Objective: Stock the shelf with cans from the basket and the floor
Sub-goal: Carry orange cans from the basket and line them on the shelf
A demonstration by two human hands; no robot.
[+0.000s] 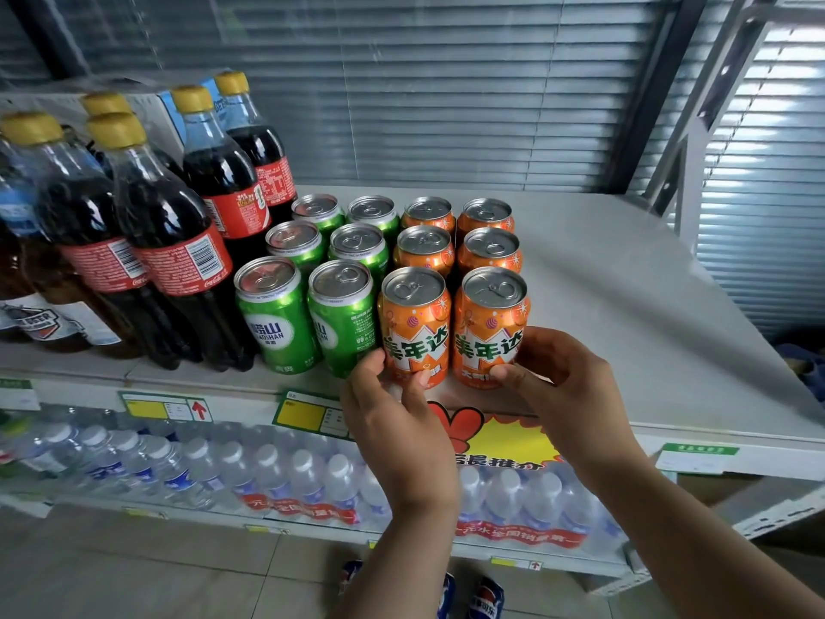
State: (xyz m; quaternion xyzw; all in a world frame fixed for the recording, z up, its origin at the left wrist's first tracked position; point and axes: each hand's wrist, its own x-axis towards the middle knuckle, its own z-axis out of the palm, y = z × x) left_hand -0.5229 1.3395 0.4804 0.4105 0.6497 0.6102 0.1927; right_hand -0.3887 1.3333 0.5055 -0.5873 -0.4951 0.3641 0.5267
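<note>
L hand grips front-left orange can, R hand grips front-right orange can, both at shelf front edge. Open shelf surface to the right, green cans tight on left.

Blue floor cans partly below bottom edge

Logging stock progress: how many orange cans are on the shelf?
6: front-left can in the left hand, front-right can in the right hand; middle pair; back pair. None appear hidden.
</note>
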